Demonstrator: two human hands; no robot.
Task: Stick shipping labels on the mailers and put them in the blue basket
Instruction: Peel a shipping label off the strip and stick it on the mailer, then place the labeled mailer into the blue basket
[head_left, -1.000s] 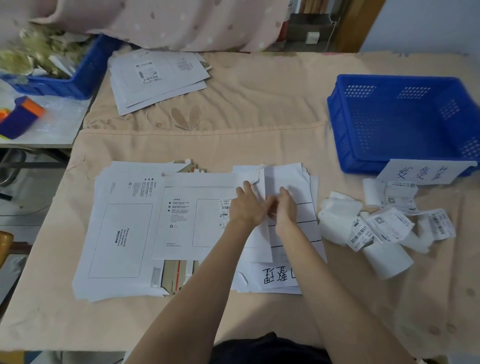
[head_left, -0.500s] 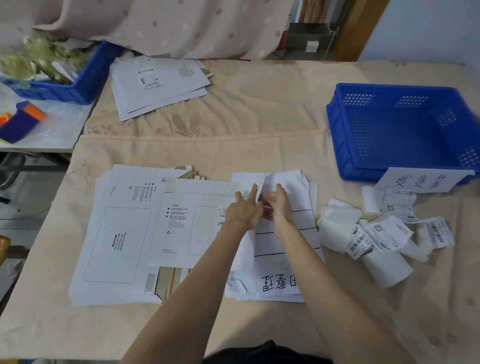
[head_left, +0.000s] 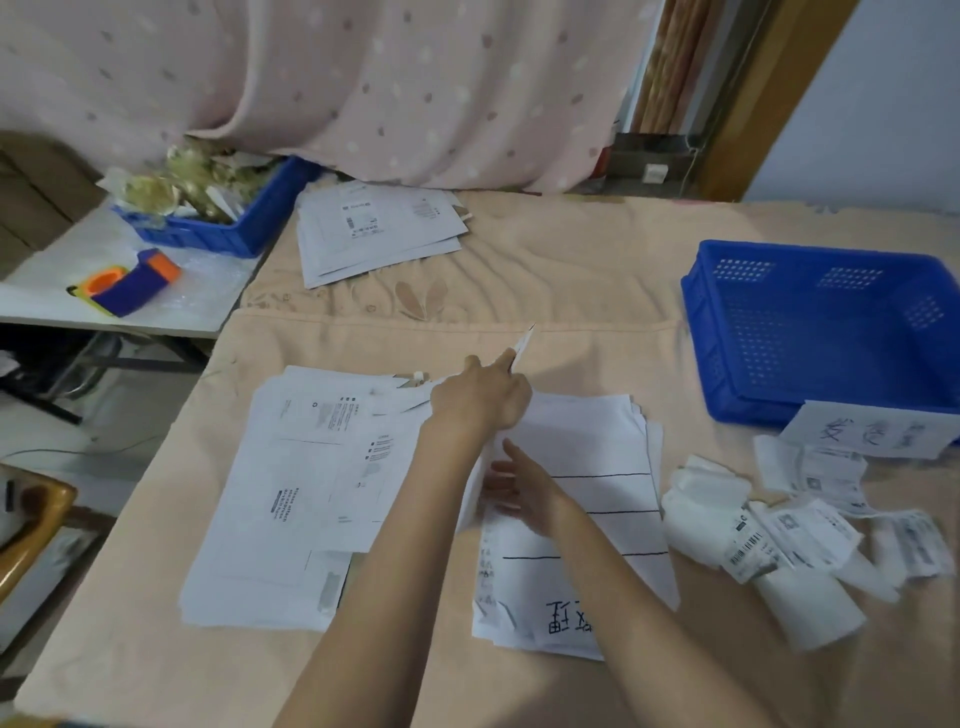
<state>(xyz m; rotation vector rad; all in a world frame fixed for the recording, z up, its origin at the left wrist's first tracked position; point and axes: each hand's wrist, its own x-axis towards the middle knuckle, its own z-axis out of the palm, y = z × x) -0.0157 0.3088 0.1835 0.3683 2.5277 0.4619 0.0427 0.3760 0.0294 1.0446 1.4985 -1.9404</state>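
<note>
Head view. Left hand (head_left: 480, 402) pinches a thin white strip (head_left: 523, 345), probably label backing, raised beyond the mailers (head_left: 311, 483). Right hand (head_left: 511, 486) lies flat, fingers relaxed, on the ruled sheet (head_left: 587, 499) beside the mailers. Blue basket (head_left: 826, 332) sits well right of the mailers, nothing visible inside. Risk: a peeled label could curl and stick to the wrong paper.

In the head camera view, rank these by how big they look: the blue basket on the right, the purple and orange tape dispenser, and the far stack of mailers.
1. The blue basket, largest.
2. The far stack of mailers.
3. The tape dispenser, smallest.
The basket sits nearer the camera than the far stack, so that gap is partly perspective.
</note>
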